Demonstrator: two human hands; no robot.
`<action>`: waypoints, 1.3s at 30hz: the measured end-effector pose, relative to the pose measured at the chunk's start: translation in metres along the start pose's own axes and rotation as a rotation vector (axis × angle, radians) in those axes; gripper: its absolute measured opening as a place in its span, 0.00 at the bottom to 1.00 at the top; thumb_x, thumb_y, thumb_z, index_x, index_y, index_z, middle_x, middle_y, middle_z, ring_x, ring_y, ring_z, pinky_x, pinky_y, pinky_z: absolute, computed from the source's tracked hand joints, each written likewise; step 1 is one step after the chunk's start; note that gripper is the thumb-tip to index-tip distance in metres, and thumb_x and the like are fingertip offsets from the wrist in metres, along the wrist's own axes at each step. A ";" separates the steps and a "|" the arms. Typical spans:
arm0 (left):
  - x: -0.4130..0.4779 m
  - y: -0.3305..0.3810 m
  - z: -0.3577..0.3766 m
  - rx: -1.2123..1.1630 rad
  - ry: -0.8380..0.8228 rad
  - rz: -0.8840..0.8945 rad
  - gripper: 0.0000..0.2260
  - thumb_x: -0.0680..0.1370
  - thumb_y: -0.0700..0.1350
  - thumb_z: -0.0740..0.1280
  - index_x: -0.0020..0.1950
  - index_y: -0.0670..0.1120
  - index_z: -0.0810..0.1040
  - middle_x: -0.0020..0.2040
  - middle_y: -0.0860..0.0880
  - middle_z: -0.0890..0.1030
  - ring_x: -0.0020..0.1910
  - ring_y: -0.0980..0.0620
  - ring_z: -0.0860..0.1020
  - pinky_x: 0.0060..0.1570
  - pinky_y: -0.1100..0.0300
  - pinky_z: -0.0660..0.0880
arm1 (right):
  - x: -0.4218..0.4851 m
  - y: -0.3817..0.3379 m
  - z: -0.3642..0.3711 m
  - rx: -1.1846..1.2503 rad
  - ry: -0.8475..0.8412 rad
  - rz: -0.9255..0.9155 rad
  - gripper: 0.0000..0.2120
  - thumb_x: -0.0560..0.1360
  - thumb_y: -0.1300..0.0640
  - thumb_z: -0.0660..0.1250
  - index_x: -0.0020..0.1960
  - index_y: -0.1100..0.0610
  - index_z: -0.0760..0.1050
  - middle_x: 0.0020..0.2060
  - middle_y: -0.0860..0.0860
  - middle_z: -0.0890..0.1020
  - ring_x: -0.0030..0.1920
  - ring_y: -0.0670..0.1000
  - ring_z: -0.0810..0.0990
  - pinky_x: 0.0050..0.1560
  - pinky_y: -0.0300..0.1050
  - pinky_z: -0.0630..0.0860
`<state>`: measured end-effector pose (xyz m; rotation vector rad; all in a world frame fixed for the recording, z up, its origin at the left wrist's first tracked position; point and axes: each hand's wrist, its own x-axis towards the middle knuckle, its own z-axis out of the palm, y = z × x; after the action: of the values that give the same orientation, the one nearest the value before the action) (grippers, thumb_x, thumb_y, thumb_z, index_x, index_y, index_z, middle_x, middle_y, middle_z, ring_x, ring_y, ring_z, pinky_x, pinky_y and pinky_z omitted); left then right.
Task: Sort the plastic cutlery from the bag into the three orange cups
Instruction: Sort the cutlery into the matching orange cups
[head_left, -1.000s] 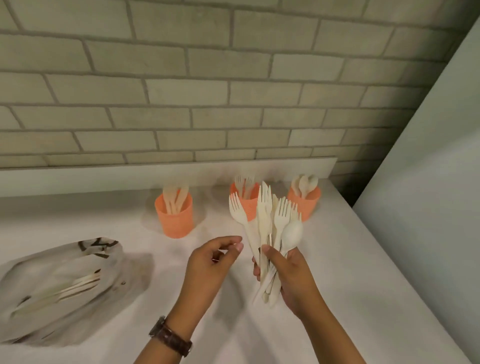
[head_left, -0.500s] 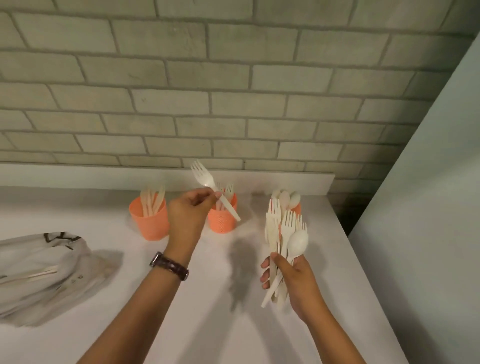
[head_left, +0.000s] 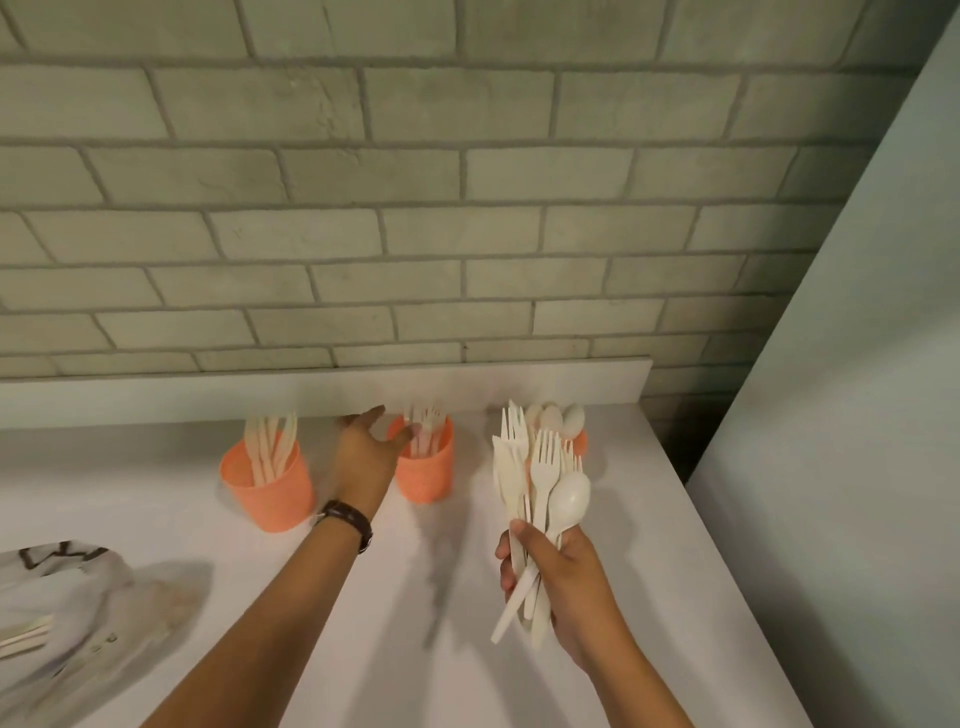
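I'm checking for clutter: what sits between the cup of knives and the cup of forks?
In the head view, only the left hand lies between the knife cup and the fork cup, above bare counter.

Glossy cream plastic cutlery (head_left: 540, 483), matt textured orange cups (head_left: 423, 475), smooth matt white counter (head_left: 441, 597), rough brick wall (head_left: 415, 234).

Wrist: dark brown strap wristwatch (head_left: 347, 520), glossy band wrapped round just behind the left hand (head_left: 366, 457)
Arms: both forearms bare down to the frame edge
Hands: left hand and right hand (head_left: 563, 577) both bare
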<state>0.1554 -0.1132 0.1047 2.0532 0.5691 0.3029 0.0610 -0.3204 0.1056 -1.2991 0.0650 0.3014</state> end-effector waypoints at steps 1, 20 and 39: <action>-0.009 0.003 -0.003 -0.024 0.026 0.023 0.22 0.72 0.49 0.72 0.63 0.43 0.76 0.64 0.44 0.74 0.58 0.45 0.76 0.49 0.64 0.67 | 0.002 0.001 0.001 0.002 0.010 -0.002 0.05 0.78 0.63 0.60 0.47 0.64 0.73 0.30 0.56 0.78 0.26 0.53 0.74 0.31 0.45 0.73; -0.114 -0.031 -0.076 -0.542 -0.328 -0.195 0.02 0.72 0.41 0.72 0.42 0.47 0.84 0.33 0.52 0.82 0.32 0.60 0.77 0.34 0.66 0.71 | 0.001 0.021 0.080 0.009 -0.173 0.043 0.11 0.73 0.62 0.68 0.56 0.63 0.76 0.37 0.59 0.83 0.33 0.57 0.81 0.34 0.48 0.78; 0.042 -0.090 -0.128 -0.181 0.336 -0.073 0.10 0.72 0.47 0.72 0.49 0.41 0.83 0.47 0.44 0.84 0.40 0.53 0.79 0.35 0.69 0.69 | 0.017 0.027 0.096 -0.058 -0.123 0.055 0.04 0.76 0.64 0.64 0.50 0.63 0.75 0.31 0.56 0.81 0.28 0.54 0.78 0.29 0.47 0.78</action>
<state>0.1124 0.0427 0.0941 1.8130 0.7885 0.6403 0.0591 -0.2192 0.1031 -1.3347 -0.0121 0.4323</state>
